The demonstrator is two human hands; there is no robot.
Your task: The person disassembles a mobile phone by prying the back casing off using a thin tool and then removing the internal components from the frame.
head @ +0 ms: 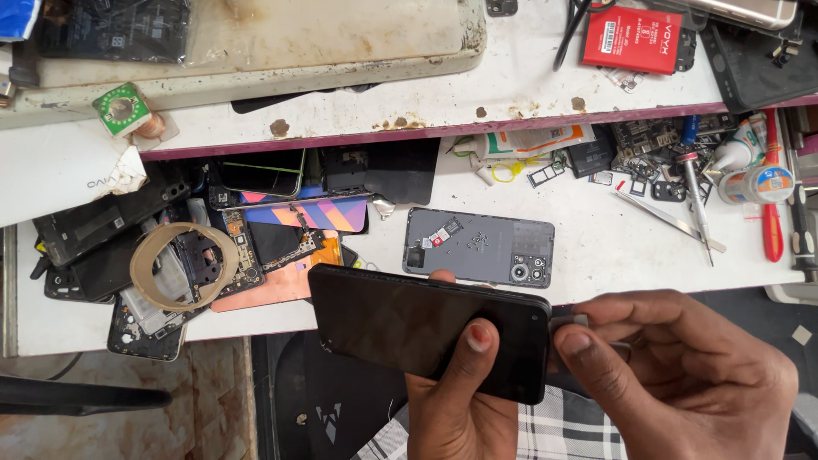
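Pinching a small grey tray-like piece (pixel 569 321) at the right end of a black phone (pixel 430 330), the right hand's fingers (pixel 581 345) are closed narrowly on it, thumb on top and forefinger along its far side. The right hand (pixel 682 379) comes in from the lower right, knuckles up, wrist running off the bottom corner. The left hand (pixel 460 392) rises from below with its thumb pressed flat on the dark screen and one fingertip showing over the phone's far edge, so its fingers are wrapped around the phone near that same end (the rest of them are hidden behind it). The phone is held level and slightly slanted, screen up, in the air just in front of the white worktop (pixel 596 247), its left end reaching free over the gap above the floor.

Just beyond the phone, on the worktop, lies a grey back cover (pixel 479 247) with camera openings. To its left sits a heap of dismantled phone parts with a ring of tape (pixel 183 264) on top. Farther right lie tweezers (pixel 669 217), a screwdriver (pixel 699 204) and a red-handled tool (pixel 772 230), well apart from the hands. A raised shelf (pixel 443 106) edges the worktop's back, carrying a red battery (pixel 632 38).
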